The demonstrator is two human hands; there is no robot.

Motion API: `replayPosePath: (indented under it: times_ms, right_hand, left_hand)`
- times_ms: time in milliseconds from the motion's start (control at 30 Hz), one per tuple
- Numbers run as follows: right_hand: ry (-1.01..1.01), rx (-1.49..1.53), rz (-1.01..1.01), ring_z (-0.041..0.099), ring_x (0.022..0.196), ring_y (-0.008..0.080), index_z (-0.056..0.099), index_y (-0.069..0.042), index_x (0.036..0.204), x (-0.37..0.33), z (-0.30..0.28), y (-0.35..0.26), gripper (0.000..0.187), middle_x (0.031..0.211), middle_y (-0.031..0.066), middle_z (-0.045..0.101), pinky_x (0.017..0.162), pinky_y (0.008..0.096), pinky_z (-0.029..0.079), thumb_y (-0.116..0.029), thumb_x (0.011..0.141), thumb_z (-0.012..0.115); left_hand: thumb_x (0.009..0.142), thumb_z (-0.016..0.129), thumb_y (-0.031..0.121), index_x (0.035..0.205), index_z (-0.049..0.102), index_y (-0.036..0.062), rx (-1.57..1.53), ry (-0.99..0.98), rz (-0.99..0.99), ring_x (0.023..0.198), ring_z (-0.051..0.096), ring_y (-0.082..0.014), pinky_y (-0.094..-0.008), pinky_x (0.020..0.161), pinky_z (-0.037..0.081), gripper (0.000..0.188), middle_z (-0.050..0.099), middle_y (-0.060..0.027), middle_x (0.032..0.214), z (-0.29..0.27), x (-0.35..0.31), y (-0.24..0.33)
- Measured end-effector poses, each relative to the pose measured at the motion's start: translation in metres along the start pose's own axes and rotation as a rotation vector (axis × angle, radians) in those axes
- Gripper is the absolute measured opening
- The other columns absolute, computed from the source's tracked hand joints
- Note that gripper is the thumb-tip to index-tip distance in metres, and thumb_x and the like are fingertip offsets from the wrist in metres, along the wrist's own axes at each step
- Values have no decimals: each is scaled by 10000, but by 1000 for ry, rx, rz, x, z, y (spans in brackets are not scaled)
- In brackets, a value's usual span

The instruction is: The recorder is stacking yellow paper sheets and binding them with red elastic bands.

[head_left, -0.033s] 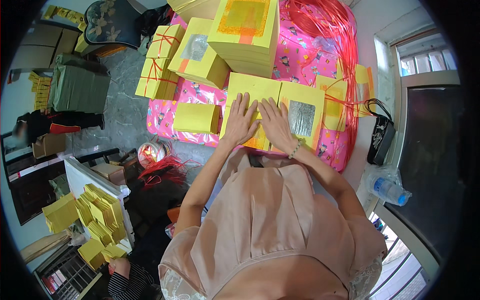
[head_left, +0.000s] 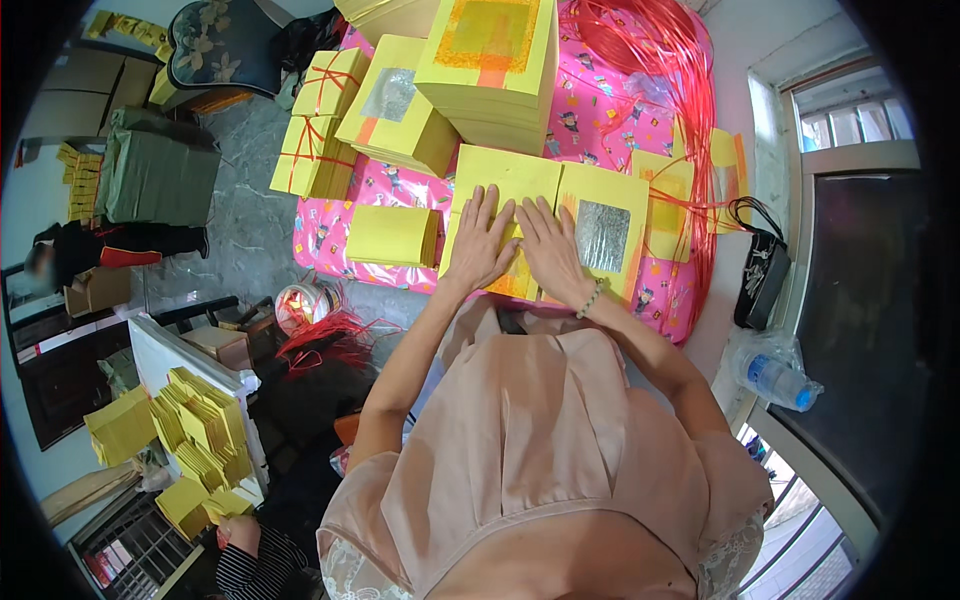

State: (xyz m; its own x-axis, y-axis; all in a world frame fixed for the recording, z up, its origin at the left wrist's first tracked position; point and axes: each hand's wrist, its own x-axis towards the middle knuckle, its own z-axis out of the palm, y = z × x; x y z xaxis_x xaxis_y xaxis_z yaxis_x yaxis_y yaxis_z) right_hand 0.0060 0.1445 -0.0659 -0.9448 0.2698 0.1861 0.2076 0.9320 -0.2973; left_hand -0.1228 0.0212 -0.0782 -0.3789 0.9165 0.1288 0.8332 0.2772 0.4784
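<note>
My left hand [head_left: 482,245] lies flat on yellow paper, its fingers stretched forward and a little apart. Close beside it my right hand [head_left: 552,250], a beaded bracelet on the wrist, presses flat on the same paper with fingers extended. Beneath both palms is a folded or layered yellow sheet [head_left: 512,170] with orange print near its front edge. Against its right side sits a stack of yellow paper [head_left: 632,205] bearing a silver foil square [head_left: 604,237], which my right fingers adjoin. A smaller yellow paper stack [head_left: 392,236] rests to the left of my left hand.
A pink patterned cloth [head_left: 585,110] covers the table. Tall yellow paper stacks [head_left: 490,105] stand behind my hands, with string-tied bundles [head_left: 318,160] at left. Red plastic strands [head_left: 695,120] hang down the right side. A co-worker's hand [head_left: 240,530] touches yellow paper at lower left.
</note>
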Motion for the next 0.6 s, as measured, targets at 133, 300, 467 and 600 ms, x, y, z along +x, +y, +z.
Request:
replayPosePath:
  times_ms: [133,300,467,600]
  right_hand:
    - [-110,64,38,255,1441,329,377,2,1449,-6,0,0,646,1521,166,348,1165,554,133,-246,882,564]
    - [-178,86,18,174,1472,334,289,-8,1497,-8,1,4,794,1566,178,254,1174,561,90,-353,858,610]
    - [-217,82,22,126,1487,341,248,-12,1515,-8,1,2,853,1583,193,202,1173,571,75,-413,856,613]
    - [-233,42,35,123,1489,323,248,-20,1518,-9,4,2,853,1592,174,192,1174,570,68,-463,869,579]
  left_hand:
    - [903,575,328,1428,423,59,1,-4,6,1437,173,-467,-548,1164,188,609,233,-273,1539,3,1,0]
    - [891,579,290,1424,435,74,-47,50,15,1419,212,-460,-552,1156,205,592,323,-262,1475,2,0,-1]
    - [906,554,354,1442,432,121,103,17,-49,1411,234,-423,-551,1152,180,596,372,-196,1457,-3,-8,6]
    - [922,524,425,1471,406,162,182,29,-146,1418,232,-407,-557,1155,126,620,345,-130,1521,-9,-23,17]
